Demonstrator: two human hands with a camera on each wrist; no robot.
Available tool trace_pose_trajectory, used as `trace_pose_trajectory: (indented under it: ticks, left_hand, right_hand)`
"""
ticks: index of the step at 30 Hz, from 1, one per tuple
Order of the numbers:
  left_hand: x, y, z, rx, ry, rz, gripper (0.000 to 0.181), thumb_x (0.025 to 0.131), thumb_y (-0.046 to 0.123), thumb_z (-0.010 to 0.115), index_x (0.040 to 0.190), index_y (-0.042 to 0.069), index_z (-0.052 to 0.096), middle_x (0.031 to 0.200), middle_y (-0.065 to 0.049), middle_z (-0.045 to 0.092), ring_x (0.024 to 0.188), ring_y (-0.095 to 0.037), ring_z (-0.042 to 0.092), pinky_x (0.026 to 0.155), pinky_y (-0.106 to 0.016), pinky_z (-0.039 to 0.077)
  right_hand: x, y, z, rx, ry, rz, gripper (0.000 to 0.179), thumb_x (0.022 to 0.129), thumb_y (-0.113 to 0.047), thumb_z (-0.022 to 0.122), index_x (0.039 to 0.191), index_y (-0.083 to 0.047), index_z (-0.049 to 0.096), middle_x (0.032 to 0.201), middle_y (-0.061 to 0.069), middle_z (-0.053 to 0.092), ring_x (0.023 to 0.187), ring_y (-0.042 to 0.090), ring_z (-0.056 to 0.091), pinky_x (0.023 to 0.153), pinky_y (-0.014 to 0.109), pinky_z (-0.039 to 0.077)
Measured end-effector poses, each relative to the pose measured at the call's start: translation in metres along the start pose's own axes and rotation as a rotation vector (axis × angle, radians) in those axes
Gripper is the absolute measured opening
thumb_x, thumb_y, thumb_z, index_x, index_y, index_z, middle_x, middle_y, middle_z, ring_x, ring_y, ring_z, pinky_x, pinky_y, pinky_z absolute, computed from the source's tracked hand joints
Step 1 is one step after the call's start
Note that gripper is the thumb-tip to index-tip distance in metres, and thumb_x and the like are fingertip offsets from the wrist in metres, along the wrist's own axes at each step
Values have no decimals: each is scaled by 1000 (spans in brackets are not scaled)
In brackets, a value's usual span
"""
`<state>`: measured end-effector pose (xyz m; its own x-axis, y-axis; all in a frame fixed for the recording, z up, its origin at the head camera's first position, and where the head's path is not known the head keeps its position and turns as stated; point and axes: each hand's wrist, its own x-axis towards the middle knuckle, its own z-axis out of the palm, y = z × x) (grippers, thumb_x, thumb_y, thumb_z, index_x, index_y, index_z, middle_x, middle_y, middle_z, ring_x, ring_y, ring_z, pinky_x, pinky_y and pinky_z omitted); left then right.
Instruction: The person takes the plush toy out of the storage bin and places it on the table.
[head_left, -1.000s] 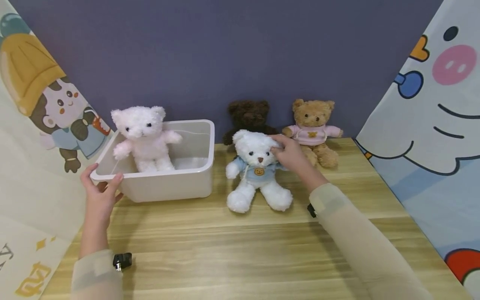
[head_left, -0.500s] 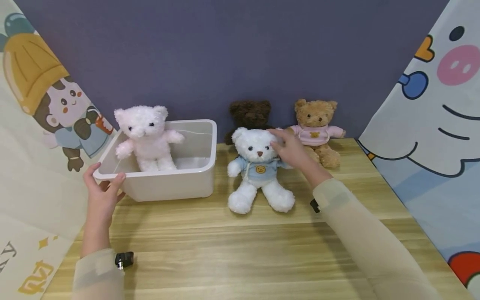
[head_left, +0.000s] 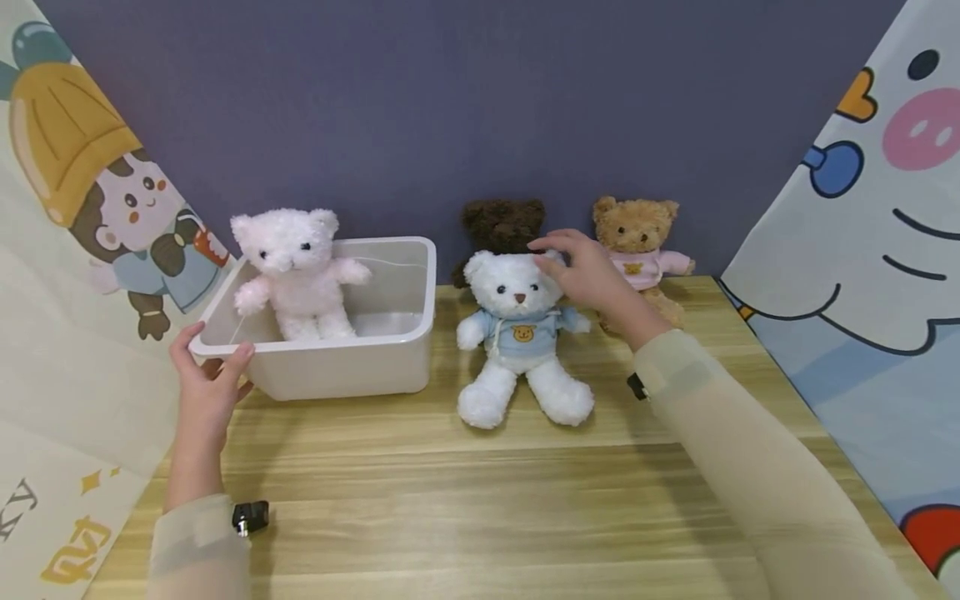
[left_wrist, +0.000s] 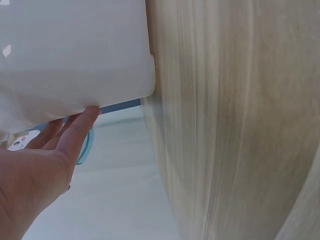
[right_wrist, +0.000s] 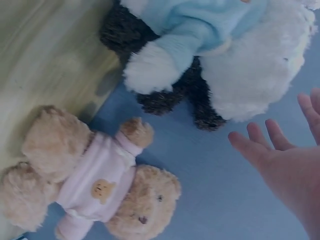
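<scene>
My left hand grips the near left corner of a white plastic bin, the thumb on its front wall and fingers at the left side. A pale pink teddy bear stands up inside that bin. To the bin's right, a white teddy bear in a light blue hoodie sits facing me. My right hand hovers beside this bear's head with loosely spread fingers. The right wrist view shows a small gap between those fingers and the white fur.
Against the dark blue back panel sits a dark brown teddy bear, mostly hidden behind the white one. A tan teddy bear in a pink hoodie sits at right. Cartoon-printed side panels border the wooden table.
My right hand has lifted off the white bear's head and opened a little. The white bear's head has risen slightly. The left hand stays on the bin's corner.
</scene>
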<state>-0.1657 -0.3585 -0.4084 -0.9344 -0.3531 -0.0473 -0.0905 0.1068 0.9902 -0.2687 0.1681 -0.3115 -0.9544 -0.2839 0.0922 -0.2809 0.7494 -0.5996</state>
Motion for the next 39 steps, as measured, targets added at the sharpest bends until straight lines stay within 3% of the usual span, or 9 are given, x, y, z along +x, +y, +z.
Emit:
trace_pose_trajectory:
  ticks: [7, 9, 11, 14, 17, 20, 26, 33, 39]
  left_hand:
    - [1, 1, -1, 25, -2, 4, 80, 106, 37, 65, 157, 56, 7, 180, -13, 8, 162, -37, 26, 121, -69, 28]
    - [2, 2, -1, 36, 1, 2, 80, 105, 37, 66, 157, 55, 8, 180, -14, 9, 161, -35, 29, 115, -53, 47]
    - [2, 3, -1, 42, 6, -1, 81, 104, 36, 68, 158, 52, 9, 179, -16, 11, 158, -32, 33, 100, -34, 60]
    - [2, 6, -1, 54, 22, -4, 82, 103, 35, 70, 159, 49, 12, 177, -17, 16, 152, -28, 38, 77, -11, 54]
    - [2, 11, 0, 51, 35, -19, 78, 104, 35, 68, 159, 47, 13, 176, -15, 18, 152, -26, 38, 102, -29, 56]
    - [3, 14, 1, 33, 61, -23, 75, 104, 35, 68, 158, 46, 17, 174, -10, 24, 149, -23, 40, 107, -31, 52]
    - [5, 16, 6, -9, 108, 10, 78, 100, 32, 75, 159, 41, 25, 162, -2, 32, 137, -20, 44, 72, -9, 51]
    - [5, 12, 11, -97, 181, 12, 73, 99, 28, 76, 156, 41, 33, 157, -2, 38, 127, -16, 52, 70, -9, 54]
    - [5, 11, 15, -106, 203, 17, 72, 99, 28, 76, 155, 42, 34, 155, -1, 42, 121, -12, 52, 72, -12, 52]
  right_hand:
    - [4, -12, -7, -32, -21, -43, 44, 111, -41, 55, 152, -26, 59, 170, 9, 38, 158, 38, 35, 124, 63, 37]
    - [5, -16, -11, -35, -28, -52, 45, 111, -41, 56, 153, -25, 58, 170, 9, 39, 159, 37, 34, 125, 63, 36]
    - [6, -20, -15, -43, -31, -64, 45, 111, -40, 56, 153, -24, 57, 169, 9, 40, 159, 37, 34, 126, 62, 34]
    - [9, -27, -22, -50, -33, -78, 46, 111, -39, 57, 153, -22, 57, 168, 10, 42, 158, 36, 35, 126, 62, 34]
    - [11, -34, -28, -56, -45, -80, 46, 110, -40, 57, 154, -24, 57, 168, 9, 41, 157, 36, 38, 125, 61, 36]
    - [15, -42, -33, -68, -55, -84, 48, 110, -42, 57, 155, -26, 55, 169, 8, 40, 155, 36, 41, 123, 60, 40]
    - [24, -63, -39, -60, -71, -75, 51, 109, -46, 57, 158, -32, 50, 170, 3, 38, 154, 32, 41, 121, 57, 43]
    - [38, -93, -36, -25, -78, -107, 53, 109, -46, 58, 159, -32, 49, 170, 0, 40, 151, 29, 45, 116, 51, 48]
    - [54, -116, -27, 16, -112, -63, 55, 107, -46, 61, 159, -34, 48, 171, 3, 39, 151, 26, 46, 115, 46, 50]
